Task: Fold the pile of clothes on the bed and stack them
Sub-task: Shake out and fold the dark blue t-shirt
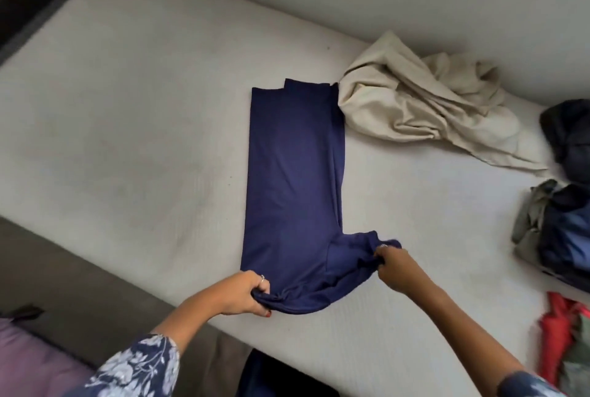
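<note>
A navy blue garment lies flat on the white bed, folded lengthwise into a long strip that runs away from me. My left hand grips its bunched near end at the bed's front edge. My right hand pinches a sleeve-like flap that sticks out to the right near that end. A crumpled beige garment lies just right of the strip's far end, touching it.
Dark blue and grey-green clothes are heaped at the right edge, with another dark garment behind them. Red and green fabric lies at the lower right. A wall runs along the bed's far side.
</note>
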The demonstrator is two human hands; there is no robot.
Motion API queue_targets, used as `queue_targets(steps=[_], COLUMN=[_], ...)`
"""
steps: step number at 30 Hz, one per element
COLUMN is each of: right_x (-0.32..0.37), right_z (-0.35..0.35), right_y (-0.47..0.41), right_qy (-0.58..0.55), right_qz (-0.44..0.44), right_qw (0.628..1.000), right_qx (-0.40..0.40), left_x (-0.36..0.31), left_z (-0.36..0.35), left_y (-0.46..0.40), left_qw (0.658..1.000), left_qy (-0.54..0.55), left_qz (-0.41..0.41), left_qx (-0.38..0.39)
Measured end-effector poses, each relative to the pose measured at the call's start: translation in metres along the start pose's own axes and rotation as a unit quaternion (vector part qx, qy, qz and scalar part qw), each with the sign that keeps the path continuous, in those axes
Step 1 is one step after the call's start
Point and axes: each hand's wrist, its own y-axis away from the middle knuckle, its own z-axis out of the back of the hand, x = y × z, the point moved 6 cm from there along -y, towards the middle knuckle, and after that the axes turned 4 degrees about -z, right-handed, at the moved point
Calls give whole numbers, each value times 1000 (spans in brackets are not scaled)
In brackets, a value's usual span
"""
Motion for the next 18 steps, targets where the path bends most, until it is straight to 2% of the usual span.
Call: queue_targets(steps=[2,6,11,15,18], right_x=[41,131,209,199,166], right_z=[15,34,8,-41,-61], right_y=[-9,-34,-70,-98,-105], right_qy=[79,199,252,185,165], right_qz=[15,56,169,213,235], right_qw=[997,977,949,959,957], right_qx=[-2,-56,-90,25,50], left_x=[0,-1,-2,-8,-16], left_z=[5,22,38,58,82], left_y=[-4,-11,-22,-35,-51], left_qw=[1000,1000,998,998,997], left_qy=[-5,-4,-28,-27,-44], left_qz=[6,11,4,-16,-45], left_qx=[4,19,47,54,54])
